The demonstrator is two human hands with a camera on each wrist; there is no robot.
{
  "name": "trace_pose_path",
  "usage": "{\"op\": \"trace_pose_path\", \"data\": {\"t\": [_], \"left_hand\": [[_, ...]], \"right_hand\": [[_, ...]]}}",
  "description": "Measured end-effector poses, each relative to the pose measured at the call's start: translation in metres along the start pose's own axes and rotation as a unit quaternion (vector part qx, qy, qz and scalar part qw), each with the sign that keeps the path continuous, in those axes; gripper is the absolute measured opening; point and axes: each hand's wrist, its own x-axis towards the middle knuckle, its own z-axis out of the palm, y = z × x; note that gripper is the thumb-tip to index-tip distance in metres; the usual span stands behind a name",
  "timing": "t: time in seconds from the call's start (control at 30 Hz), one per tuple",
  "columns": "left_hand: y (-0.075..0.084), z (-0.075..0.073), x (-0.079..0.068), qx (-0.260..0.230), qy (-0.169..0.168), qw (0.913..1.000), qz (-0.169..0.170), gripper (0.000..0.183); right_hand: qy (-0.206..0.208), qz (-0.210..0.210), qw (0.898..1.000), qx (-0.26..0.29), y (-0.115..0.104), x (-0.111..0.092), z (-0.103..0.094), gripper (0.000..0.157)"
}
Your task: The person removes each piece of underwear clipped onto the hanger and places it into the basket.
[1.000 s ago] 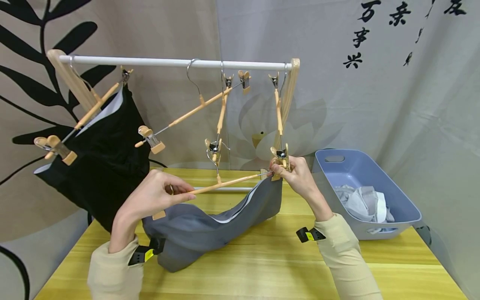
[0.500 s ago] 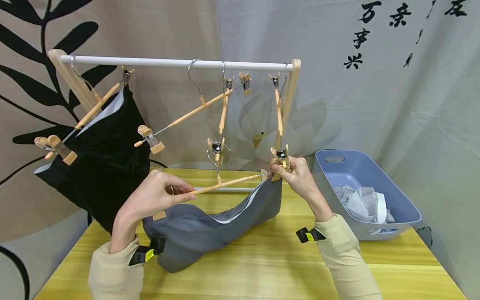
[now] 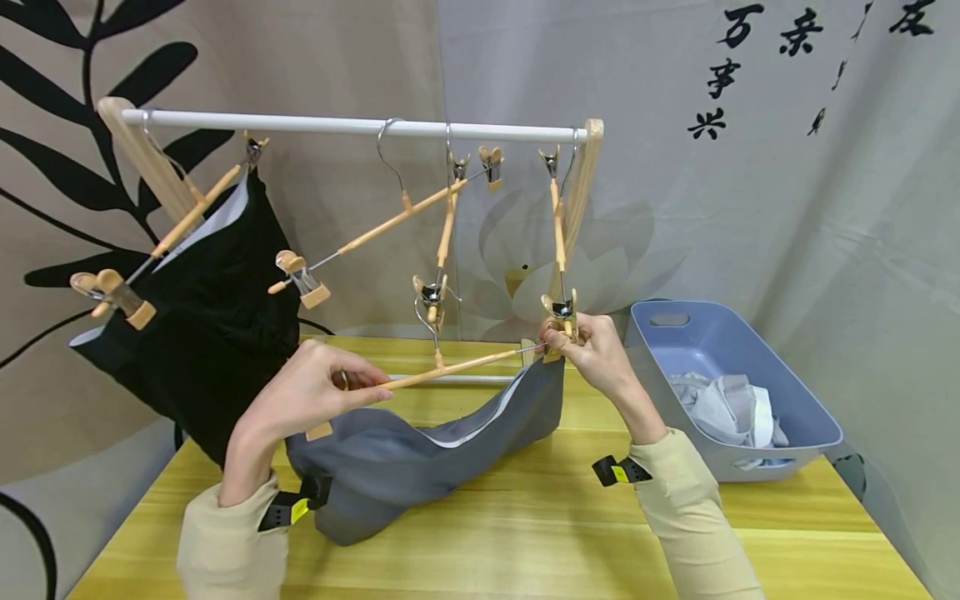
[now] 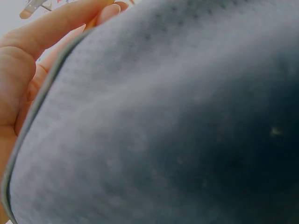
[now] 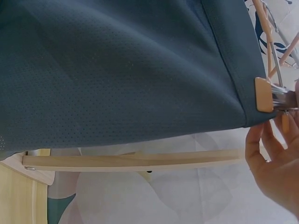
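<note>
My left hand [image 3: 311,383] pinches the wooden bar of a clip hanger [image 3: 457,365] between thumb and fingers. A grey garment [image 3: 420,467] of perforated cloth hangs below the bar, its pale-lined waistband sagging in the middle. At the hanger's other end, my right hand [image 3: 596,354] holds the clip, and in the right wrist view the wooden pad of that clip [image 5: 264,94] sits over the waistband's corner. Fingers of the right hand [image 5: 278,149] lie just under that corner. Grey cloth [image 4: 163,116] fills most of the left wrist view. The left-end clip is mostly hidden behind the left hand.
A white rail [image 3: 300,124] on wooden posts carries several clip hangers, among them a bare hanger [image 3: 397,215]. Black shorts [image 3: 217,325] hang at the left. To the right, a blue basket [image 3: 817,417] contains pale grey clothing [image 3: 723,408]. Everything stands on a wooden table [image 3: 525,533].
</note>
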Motion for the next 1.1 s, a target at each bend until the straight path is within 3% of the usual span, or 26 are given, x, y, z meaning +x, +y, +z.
{"op": "trace_pose_path", "data": {"t": [0.67, 0.93, 1.03, 1.1], "left_hand": [[0.0010, 0.0006, 0.0006, 0.003, -0.001, 1.0000, 0.001, 0.006], [0.0023, 0.0020, 0.0015, 0.007, 0.001, 1.0000, -0.001, 0.008], [0.0022, 0.0027, 0.0020, 0.011, 0.002, 0.9999, -0.003, 0.008], [0.0021, 0.0030, 0.0024, 0.010, 0.002, 0.9999, -0.003, 0.008]], "right_hand": [[0.014, -0.005, 1.000, -0.019, -0.0013, -0.0001, 0.0009, 0.010], [-0.005, 0.006, 1.000, 0.010, -0.0013, -0.0020, 0.0017, 0.012], [0.002, 0.001, 1.000, -0.009, -0.0020, -0.0045, 0.0050, 0.016], [0.023, -0.023, 0.998, -0.054, -0.0041, -0.0063, 0.0082, 0.019]]}}
